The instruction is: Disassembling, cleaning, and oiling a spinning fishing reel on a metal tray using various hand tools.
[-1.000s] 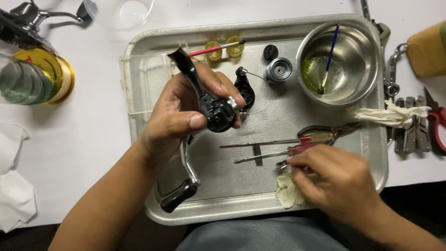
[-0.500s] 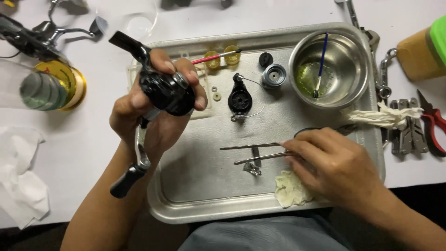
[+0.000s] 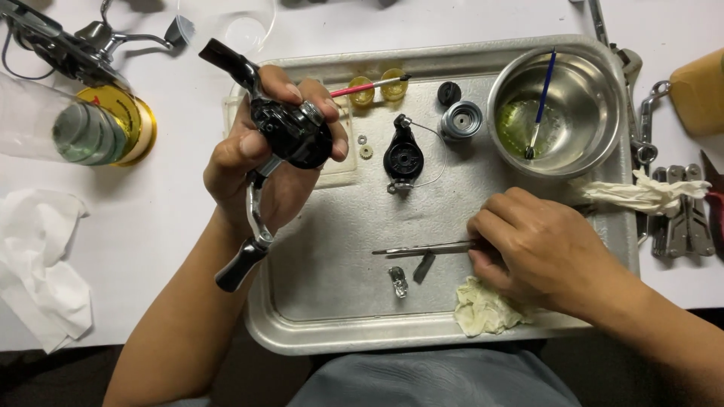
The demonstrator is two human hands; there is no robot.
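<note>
Over metal tray (image 3: 317, 301): left hand (image 3: 260, 162) clasping black reel body (image 3: 290, 132), right hand (image 3: 539, 249) pinching tweezers (image 3: 422, 247).

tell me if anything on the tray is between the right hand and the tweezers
Nothing visible is in the way. The right hand is already at the tweezers, its fingers covering their rear end on the metal tray. A small dark part lies just below the tips and a stained cloth wad under the hand.

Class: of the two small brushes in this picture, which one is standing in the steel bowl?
The blue-handled brush, leaning in the steel bowl. The red-handled brush lies flat on the tray.
</note>
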